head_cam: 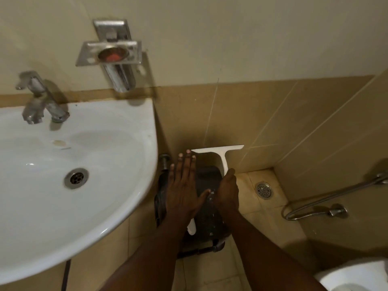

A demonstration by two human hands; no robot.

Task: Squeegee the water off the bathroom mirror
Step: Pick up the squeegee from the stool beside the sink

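Right hand grips white squeegee (no readable markings); left hand flat, fingers spread

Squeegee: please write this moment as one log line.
squeegee: in right hand, blade up | left hand: open, flat, beside handle | mirror: not in view | sink: left

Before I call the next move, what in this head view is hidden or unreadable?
- Mirror: not in the head view; whether it's wet is unknown.
- Squeegee: mid-handle hidden by the right hand; blade edge too small to judge.
- Dark object on the floor: partly covered by the left hand; cannot identify.
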